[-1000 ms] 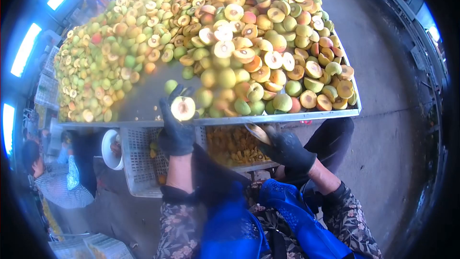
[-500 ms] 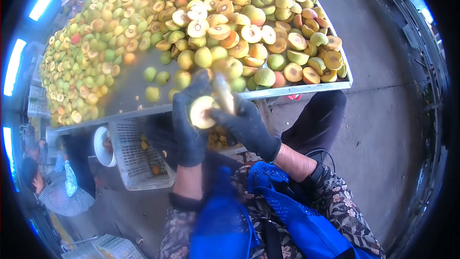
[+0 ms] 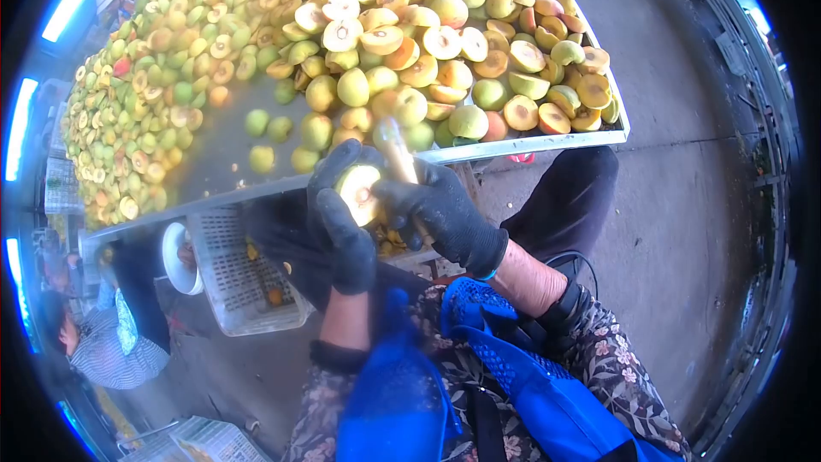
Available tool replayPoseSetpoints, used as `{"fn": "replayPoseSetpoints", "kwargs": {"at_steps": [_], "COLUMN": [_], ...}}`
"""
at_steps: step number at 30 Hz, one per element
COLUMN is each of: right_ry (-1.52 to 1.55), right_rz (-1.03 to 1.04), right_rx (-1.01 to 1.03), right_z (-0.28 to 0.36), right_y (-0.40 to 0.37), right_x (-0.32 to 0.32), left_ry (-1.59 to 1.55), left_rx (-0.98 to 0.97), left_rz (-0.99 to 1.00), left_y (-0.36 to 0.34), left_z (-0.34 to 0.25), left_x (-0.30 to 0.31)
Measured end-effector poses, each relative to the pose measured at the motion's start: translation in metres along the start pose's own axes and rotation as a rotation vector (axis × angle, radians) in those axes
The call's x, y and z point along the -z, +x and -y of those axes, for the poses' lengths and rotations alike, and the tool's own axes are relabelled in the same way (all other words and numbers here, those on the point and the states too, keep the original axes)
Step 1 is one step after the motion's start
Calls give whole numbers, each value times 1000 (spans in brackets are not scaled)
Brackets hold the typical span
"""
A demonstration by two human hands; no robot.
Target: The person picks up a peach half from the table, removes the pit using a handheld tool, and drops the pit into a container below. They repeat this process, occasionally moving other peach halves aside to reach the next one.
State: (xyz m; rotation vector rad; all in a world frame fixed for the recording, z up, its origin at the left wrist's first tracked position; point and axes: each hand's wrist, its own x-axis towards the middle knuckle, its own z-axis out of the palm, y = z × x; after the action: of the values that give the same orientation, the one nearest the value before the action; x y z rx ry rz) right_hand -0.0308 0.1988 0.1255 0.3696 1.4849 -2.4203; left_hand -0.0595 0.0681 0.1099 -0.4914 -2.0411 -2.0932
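Both my hands wear dark gloves and are close together in front of the table edge. My left hand (image 3: 344,227) is closed around a halved peach (image 3: 359,193), its pale cut face turned toward my right hand. The middle of that face looks darker and partly shaded. My right hand (image 3: 449,216) grips a slim knife-like tool (image 3: 398,152) that points up and away; blur hides its exact kind. The right fingers and thumb reach to the edge of the peach half.
A metal-edged table (image 3: 513,148) bears a big heap of whole and halved peaches (image 3: 419,38). Below it are a white plastic crate (image 3: 231,274) with a few scraps and a white bowl (image 3: 181,258). Another person (image 3: 115,351) sits at left. Concrete floor (image 3: 676,205) lies right.
The left fingers have shifted, with the thumb now lower and off the cut face. The right fingers have drawn back from the middle of the peach half. The view has moved slightly.
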Motion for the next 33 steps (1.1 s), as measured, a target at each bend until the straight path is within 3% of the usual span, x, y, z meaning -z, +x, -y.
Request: {"fn": "replayPoseSetpoints", "kwargs": {"at_steps": [3,5,6,8,9,10,13,15,17,19,22,25,28,30,33], "right_ry": [-33,-188,-323,-645,-831,-927,-1166,-1215,-1190,-1270,-1296,-1272,-1237,-1245,-1268], "right_rz": [26,-39,-45,-69,-67,-56,-76,-111,-91,-84,-85,-66,-46,-45,-48], "right_rx": [-23,157,310,685,906,653,647,687,649,752,785,689,642,676,789], "right_z": [-2,-9,-13,-23,-26,-23,-27,-27,-28,-32,-35,-33,-32,-32,-36], "right_y": [0,-9,-12,-16,-17,-22,-22,-25,-23,-19,-19,-25,-29,-29,-27], "right_x": [4,-8,-9,-4,2,9,11,2,-2,-4,-7,-12,-12,-8,0], "left_ry": [144,466,625,450,450,450,447,500,534,419,284,294,760,780,273], "left_rx": [-7,-100,-146,61,26,-9,-241,-256,-102,48,84,73,-50,-79,61], "left_rz": [-19,-61,-82,-122,-125,-128,-84,-93,-141,-144,-168,-154,-84,-101,-209], "left_y": [-2,2,7,10,10,10,16,13,14,15,11,11,11,11,13], "left_z": [0,12,11,-10,-13,-16,-14,-17,-31,-43,-43,-33,-33,-36,-36], "left_x": [-2,-2,-4,0,2,3,5,4,-3,-5,-11,-1,7,4,-10]}}
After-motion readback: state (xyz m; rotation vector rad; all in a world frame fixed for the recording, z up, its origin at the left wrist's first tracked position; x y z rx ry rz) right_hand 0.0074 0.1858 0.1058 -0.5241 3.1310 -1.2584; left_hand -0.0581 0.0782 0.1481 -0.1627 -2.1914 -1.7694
